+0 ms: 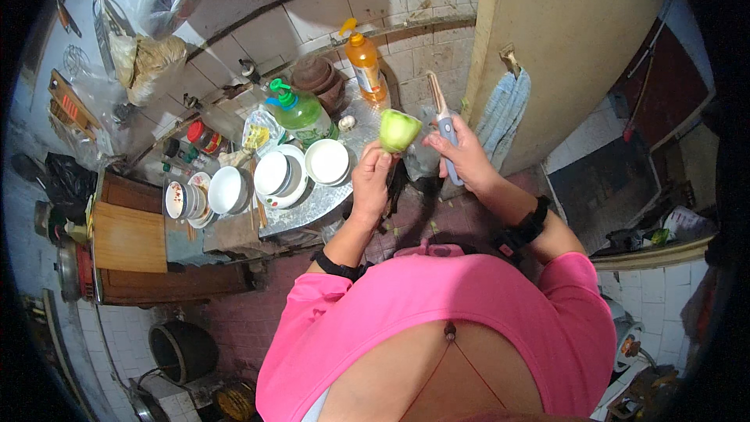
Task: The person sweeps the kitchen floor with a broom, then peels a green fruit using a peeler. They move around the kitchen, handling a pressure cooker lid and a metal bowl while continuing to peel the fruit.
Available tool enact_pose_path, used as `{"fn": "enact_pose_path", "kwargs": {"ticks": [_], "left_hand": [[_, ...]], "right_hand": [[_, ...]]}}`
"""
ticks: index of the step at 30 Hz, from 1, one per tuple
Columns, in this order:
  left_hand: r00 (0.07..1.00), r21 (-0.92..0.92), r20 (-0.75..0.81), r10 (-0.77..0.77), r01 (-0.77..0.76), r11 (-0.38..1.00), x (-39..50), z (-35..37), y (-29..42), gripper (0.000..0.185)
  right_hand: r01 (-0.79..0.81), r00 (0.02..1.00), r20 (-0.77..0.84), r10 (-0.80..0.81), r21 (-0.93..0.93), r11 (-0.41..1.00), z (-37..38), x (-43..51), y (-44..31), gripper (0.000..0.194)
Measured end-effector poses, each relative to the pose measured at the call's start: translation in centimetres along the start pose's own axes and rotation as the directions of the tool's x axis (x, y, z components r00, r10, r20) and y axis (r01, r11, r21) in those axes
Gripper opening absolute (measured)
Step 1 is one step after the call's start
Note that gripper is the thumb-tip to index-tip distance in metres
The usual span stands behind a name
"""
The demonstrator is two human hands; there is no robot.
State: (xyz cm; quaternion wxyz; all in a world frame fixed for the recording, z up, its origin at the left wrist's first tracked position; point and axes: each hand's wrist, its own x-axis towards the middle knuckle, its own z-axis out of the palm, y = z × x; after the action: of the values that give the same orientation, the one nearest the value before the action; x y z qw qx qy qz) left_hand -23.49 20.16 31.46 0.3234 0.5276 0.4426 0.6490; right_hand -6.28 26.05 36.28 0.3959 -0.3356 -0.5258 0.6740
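My left hand grips a partly peeled, pale green vegetable from below, with thumb and fingers at its lower end. I cannot tell exactly which vegetable it is. To its right, my right hand is closed around the grey handle of a straight vegetable peeler. The peeler's long, narrow head points up and away, apart from the vegetable. A clear plastic bag shows below and between the hands. Bits of green peel lie on the reddish tiled floor.
Left of my hands, a metal-topped counter holds white bowls, a green pump bottle, an orange pump bottle, brown clay pots and a garlic bulb. A blue towel hangs on the right-hand wall.
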Motion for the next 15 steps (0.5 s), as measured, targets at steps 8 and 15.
{"fn": "enact_pose_path", "kwargs": {"ticks": [8, 15], "left_hand": [[0.93, -0.091, 0.27, -0.249, 0.282, 0.955, -0.5, 0.3, 2.7, 0.021], [0.878, -0.207, 0.26, -0.402, 0.458, 0.865, -0.8, -0.4, 4.7, 0.043]], "right_hand": [[0.193, 0.978, 0.069, -0.199, 0.084, 0.978, 1.6, -1.1, -0.3, 0.042], [0.115, 0.982, 0.137, -0.132, 0.122, 0.986, 2.3, -1.2, -0.7, 0.043]]}}
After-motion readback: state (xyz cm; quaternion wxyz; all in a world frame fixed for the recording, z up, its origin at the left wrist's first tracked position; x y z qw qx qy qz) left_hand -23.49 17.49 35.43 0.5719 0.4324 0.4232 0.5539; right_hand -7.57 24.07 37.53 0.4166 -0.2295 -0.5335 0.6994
